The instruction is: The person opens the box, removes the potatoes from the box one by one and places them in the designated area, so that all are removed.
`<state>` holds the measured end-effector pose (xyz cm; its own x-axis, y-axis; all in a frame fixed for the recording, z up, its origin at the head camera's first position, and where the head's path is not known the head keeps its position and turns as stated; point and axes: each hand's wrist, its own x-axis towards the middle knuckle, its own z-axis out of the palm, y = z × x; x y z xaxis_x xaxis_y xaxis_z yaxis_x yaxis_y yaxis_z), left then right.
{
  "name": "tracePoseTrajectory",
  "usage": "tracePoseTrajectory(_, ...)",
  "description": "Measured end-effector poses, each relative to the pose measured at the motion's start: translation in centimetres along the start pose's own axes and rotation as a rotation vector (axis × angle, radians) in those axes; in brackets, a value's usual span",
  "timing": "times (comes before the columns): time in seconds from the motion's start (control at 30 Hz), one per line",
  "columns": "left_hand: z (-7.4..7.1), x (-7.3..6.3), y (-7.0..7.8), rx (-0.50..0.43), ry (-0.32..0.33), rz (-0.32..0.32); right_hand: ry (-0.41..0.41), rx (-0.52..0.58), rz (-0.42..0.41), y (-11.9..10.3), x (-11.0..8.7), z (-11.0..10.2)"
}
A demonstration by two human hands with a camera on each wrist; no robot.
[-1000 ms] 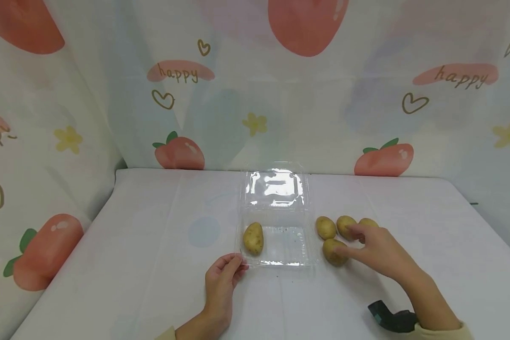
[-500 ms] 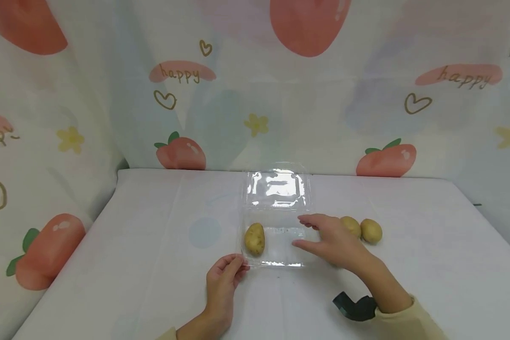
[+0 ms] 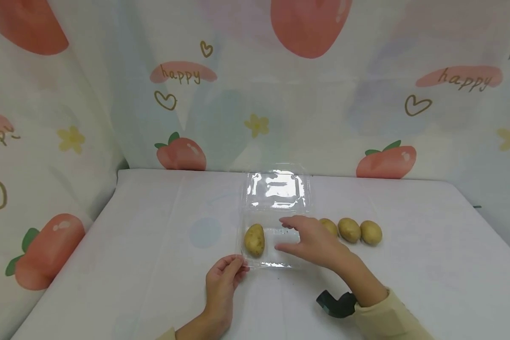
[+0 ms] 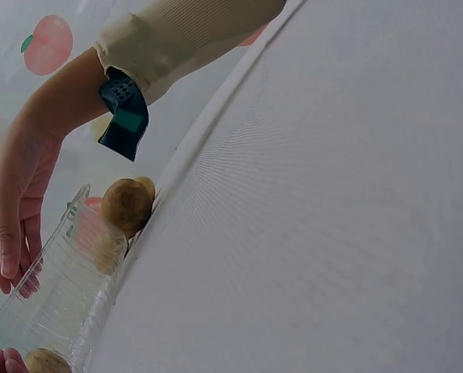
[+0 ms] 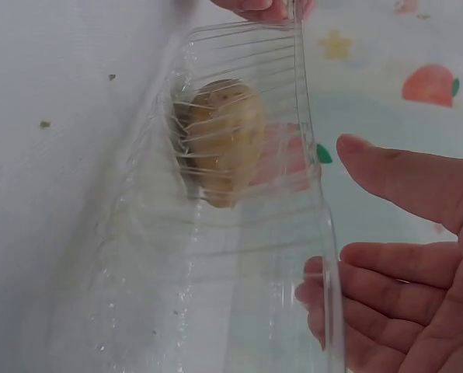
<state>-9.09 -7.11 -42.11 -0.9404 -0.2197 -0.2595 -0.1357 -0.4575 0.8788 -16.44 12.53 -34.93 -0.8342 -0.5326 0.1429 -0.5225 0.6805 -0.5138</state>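
A clear plastic clamshell box (image 3: 276,189) lies opened on the table, lid folded back. One potato (image 3: 254,240) rests at the left side of its tray. My left hand (image 3: 222,290) pinches the tray's front left corner between thumb and fingers. Over the tray's right half, my right hand (image 3: 318,243) is spread, thumb apart from the fingers, with nothing between them. In the right wrist view this open hand (image 5: 406,287) is beside the tray wall (image 5: 325,225), its fingertips seen partly through the plastic. Behind the right hand, a potato (image 3: 328,226) is partly hidden.
Further right, a potato (image 3: 349,230) and another potato (image 3: 371,233) lie in a row on the white tablecloth (image 3: 429,264). A dark strap (image 3: 336,304) is at the right wrist. A printed curtain (image 3: 297,104) stands behind the table.
My right hand has moved left from among the loose potatoes to over the box, carrying none. The left hand keeps its place on the corner.
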Motion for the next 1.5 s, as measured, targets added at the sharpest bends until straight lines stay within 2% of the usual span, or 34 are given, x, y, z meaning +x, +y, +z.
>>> tracePoseTrajectory(0.4, 0.0, -0.1, 0.0, -0.003, -0.003, 0.003, -0.084, 0.048, 0.053, -0.2, 1.1, 1.7)
tracePoseTrajectory(0.6, -0.1, 0.0, 0.0, -0.005, -0.004, 0.001, -0.081, 0.044, 0.031, -0.1, 1.4, 2.3)
tracePoseTrajectory(0.87, -0.1, 0.0, -0.1, -0.012, -0.009, 0.005, -0.117, 0.024, 0.000, -0.1, 1.8, 3.0)
tracePoseTrajectory(1.27, 0.0, -0.1, 0.1, 0.025, -0.015, -0.003, -0.127, 0.040, -0.051, -0.4, 2.5, 3.7)
tracePoseTrajectory(1.5, -0.1, 0.0, 0.1, 0.022, -0.014, -0.006, -0.135, 0.030, -0.056, -0.3, 2.8, 4.3)
